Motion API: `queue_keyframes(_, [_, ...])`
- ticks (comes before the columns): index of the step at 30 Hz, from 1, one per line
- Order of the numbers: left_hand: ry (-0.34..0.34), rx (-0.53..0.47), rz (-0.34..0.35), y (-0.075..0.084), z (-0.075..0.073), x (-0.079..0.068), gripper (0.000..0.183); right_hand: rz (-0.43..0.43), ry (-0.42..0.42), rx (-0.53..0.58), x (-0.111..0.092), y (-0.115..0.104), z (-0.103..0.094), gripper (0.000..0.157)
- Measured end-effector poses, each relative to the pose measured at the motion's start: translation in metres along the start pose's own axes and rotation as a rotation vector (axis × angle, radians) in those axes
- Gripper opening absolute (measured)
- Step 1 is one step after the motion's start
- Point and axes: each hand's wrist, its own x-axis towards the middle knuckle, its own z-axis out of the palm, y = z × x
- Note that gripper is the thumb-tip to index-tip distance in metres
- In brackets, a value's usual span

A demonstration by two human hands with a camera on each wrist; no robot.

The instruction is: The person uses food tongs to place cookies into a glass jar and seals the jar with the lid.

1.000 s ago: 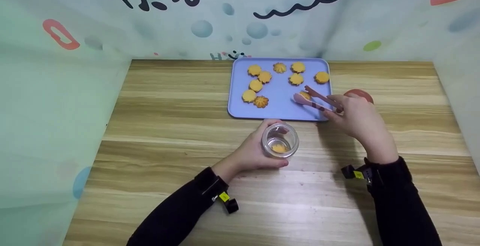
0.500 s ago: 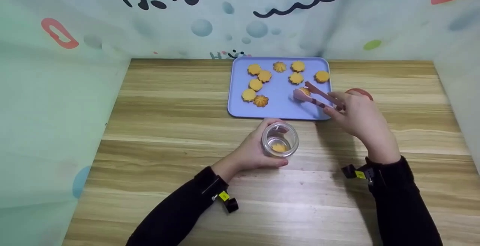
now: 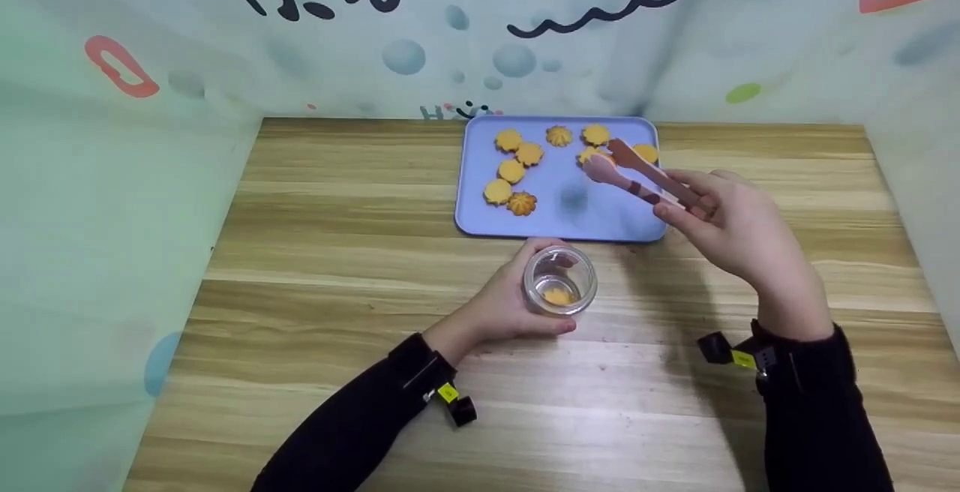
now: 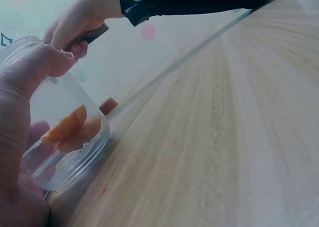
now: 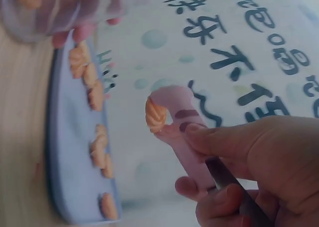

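My left hand grips a clear jar from its left side, over the table just in front of the tray. Orange-yellow cookies lie at the jar's bottom in the left wrist view. My right hand holds pink tongs between thumb and fingers, above the right part of the blue tray. Between the tong tips, a ridged cookie is pinched, plain in the right wrist view. From the head camera the tongs mostly cover it.
Several flower-shaped cookies lie on the tray, more of them toward its left side. Tong tips overlap a cookie near the tray's right edge. Behind the wooden table stands a printed cloth wall.
The tongs have closed on a cookie and lifted it off the tray; its shadow now shows below. My right hand has risen and shifted slightly right. The left hand and jar stay put.
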Motion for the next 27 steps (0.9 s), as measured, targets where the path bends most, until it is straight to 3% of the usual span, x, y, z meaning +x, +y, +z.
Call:
queue_keyframes(4, [0.005, 0.012, -0.002, 0.0, 0.0, -0.001, 0.098, -0.156, -0.017, 0.14, -0.007, -0.017, -0.013, 0.042])
queue_keyframes(9, [0.014, 0.019, -0.014, 0.0, 0.0, -0.001, 0.099, -0.32, -0.119, 0.273, -0.013, -0.033, -0.024, 0.046])
queue_keyframes(12, [0.001, -0.01, -0.033, 0.001, 0.0, -0.001, 0.102, -0.384, -0.184, 0.262, -0.014, -0.022, -0.023, 0.05])
queue_keyframes(18, [-0.02, -0.077, -0.052, 0.001, 0.0, 0.0, 0.103, -0.458, -0.289, 0.219, -0.021, -0.024, -0.028, 0.05])
queue_keyframes(27, [-0.018, -0.046, -0.034, 0.0, 0.0, 0.0, 0.095, -0.453, -0.346, 0.08, -0.027, -0.033, -0.03, 0.04])
